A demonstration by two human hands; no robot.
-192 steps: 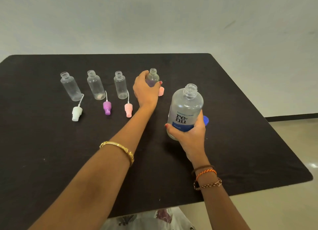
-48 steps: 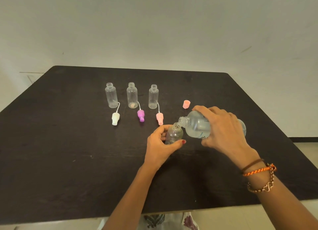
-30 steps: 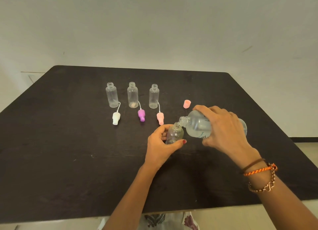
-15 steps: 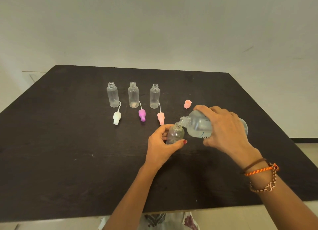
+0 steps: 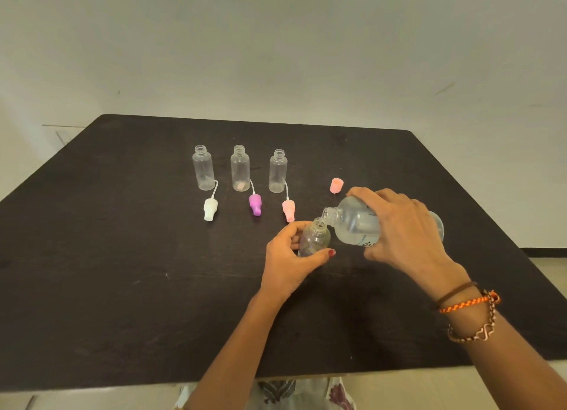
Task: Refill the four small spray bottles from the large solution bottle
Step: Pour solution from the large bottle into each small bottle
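Above the table (image 5: 122,287), large solution bottle (image 5: 356,225) near-horizontal, mouth pointing left

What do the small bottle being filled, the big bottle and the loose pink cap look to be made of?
Small bottle: clear, slightly frosted plastic, probably; the fingers show through it. Big bottle: clear glossy plastic, liquid visible inside. Pink cap: opaque matte plastic, by its even colour.
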